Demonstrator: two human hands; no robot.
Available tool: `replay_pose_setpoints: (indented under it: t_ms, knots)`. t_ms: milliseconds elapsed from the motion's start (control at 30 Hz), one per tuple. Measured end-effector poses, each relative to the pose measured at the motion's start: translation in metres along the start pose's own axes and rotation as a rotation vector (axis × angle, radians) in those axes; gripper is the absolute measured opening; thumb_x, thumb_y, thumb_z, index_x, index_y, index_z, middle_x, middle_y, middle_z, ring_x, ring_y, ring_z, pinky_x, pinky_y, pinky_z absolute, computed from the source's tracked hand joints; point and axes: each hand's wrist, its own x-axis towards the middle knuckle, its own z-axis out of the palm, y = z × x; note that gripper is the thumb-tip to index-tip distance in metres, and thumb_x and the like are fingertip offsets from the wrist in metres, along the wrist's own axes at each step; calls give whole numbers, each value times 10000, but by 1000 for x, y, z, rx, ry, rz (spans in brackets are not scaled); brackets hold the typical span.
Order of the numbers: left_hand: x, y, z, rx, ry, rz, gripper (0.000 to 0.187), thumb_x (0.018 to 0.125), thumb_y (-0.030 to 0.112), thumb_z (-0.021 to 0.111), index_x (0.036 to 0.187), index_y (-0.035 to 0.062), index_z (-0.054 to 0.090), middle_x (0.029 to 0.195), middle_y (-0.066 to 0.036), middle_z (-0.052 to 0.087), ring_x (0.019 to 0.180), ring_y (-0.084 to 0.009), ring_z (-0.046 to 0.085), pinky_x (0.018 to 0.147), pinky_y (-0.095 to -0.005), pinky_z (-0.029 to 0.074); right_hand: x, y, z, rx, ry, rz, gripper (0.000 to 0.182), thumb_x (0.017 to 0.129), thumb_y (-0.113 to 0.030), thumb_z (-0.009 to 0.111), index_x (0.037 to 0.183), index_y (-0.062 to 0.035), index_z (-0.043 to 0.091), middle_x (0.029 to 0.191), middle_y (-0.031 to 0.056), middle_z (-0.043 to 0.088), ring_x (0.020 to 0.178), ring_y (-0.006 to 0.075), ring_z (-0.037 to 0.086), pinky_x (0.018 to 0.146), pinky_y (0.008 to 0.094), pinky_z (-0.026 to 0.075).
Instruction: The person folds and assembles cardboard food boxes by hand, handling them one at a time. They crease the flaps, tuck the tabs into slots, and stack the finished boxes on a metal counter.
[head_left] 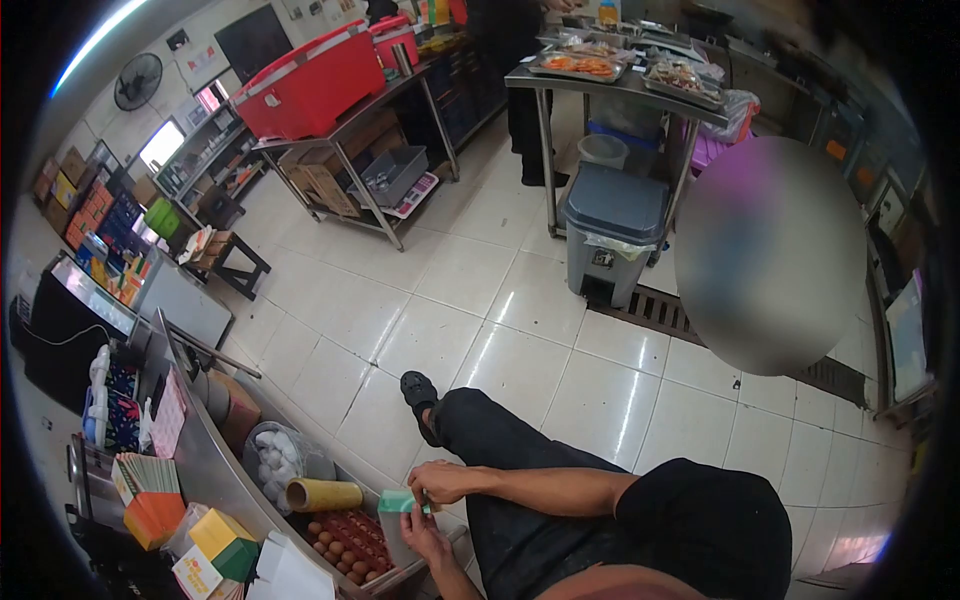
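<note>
A small green-and-white box (396,502) is held low beside the drawer or shelf at the bottom of the view. My left hand (428,538) is closed around its near side, fingers and thumb on the edge. My right hand (446,483) bends down over the box's top right, with its fingers curled together at the edge. What those fingers pinch, if anything, is too small to make out. Just left of the box are brown eggs (342,553) beside a red egg tray (362,532), and a yellowish roll (324,495).
A clear tub (286,460) with white bundles stands beyond the roll. Boxes (222,537) and papers lie on the metal counter at left. A grey bin (614,225) stands under a steel table (640,95) with food trays. A red cooler (310,85) sits on another table.
</note>
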Motion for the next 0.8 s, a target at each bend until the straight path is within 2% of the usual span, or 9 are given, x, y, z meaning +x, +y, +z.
replay_pose_setpoints:
  t_ms: [67, 300, 367, 400, 433, 500, 600, 700, 800]
  knots:
    - [5, 10, 14, 218, 14, 96, 160, 858, 42, 600, 1014, 13, 581, 938, -36, 612, 809, -121, 576, 677, -260, 463, 4, 4, 9, 99, 108, 84, 169, 721, -91, 538, 780, -21, 681, 926, 200, 637, 896, 358, 621, 737, 435, 481]
    - [15, 52, 59, 379, -76, 377, 159, 792, 24, 696, 920, -27, 615, 890, -57, 629, 807, -132, 587, 726, -272, 495, 15, 20, 4, 89, 313, 121, 219, 832, -236, 563, 887, -57, 675, 885, 184, 653, 841, 350, 632, 764, 443, 488]
    - [21, 49, 56, 316, -21, 332, 149, 810, 47, 669, 925, -30, 615, 882, -43, 625, 809, -113, 570, 749, -258, 472, 12, 22, -6, 75, 459, -7, 124, 821, -83, 553, 785, -44, 665, 807, 149, 664, 753, 259, 653, 678, 376, 503]
    - [21, 55, 50, 468, -7, 288, 194, 813, 60, 662, 967, -47, 612, 889, -41, 627, 816, -102, 565, 739, -240, 456, 9, 4, -20, 284, 412, 162, 125, 822, -44, 551, 752, -22, 653, 802, 125, 679, 759, 195, 657, 694, 326, 509]
    - [18, 59, 56, 353, -8, 306, 222, 805, 71, 671, 988, -45, 622, 879, -30, 629, 775, -99, 565, 689, -234, 453, 12, 16, -19, 487, 423, 56, 122, 821, -2, 538, 753, -7, 639, 817, 101, 684, 796, 160, 642, 752, 291, 505]
    - [29, 40, 44, 324, 28, 291, 259, 785, 89, 681, 1010, -29, 630, 864, -25, 644, 735, -92, 578, 646, -226, 448, 14, 24, -21, 642, 426, 53, 117, 804, -24, 560, 878, -1, 648, 864, 121, 685, 878, 232, 663, 804, 304, 503]
    - [16, 36, 33, 660, -97, 171, 318, 740, 83, 688, 1035, -21, 625, 853, -55, 664, 721, -99, 601, 658, -255, 479, 4, -13, -36, 542, 427, 101, 288, 770, -89, 637, 1039, 5, 598, 1042, 166, 635, 982, 274, 626, 853, 335, 489]
    - [-2, 48, 45, 974, -243, 209, 358, 712, 81, 678, 1049, -18, 613, 844, -108, 682, 778, -149, 646, 711, -300, 504, 6, -12, -38, 175, 411, -164, 530, 733, -199, 708, 1191, -15, 515, 1224, 179, 536, 1097, 295, 562, 911, 369, 461]
    - [0, 31, 40, 935, -329, 219, 350, 710, 98, 669, 1036, -14, 610, 892, -157, 691, 888, -246, 669, 748, -358, 511, 1, -18, -30, 79, 405, -69, 620, 700, -283, 758, 1213, -44, 505, 1147, 154, 550, 1068, 311, 549, 910, 383, 443]
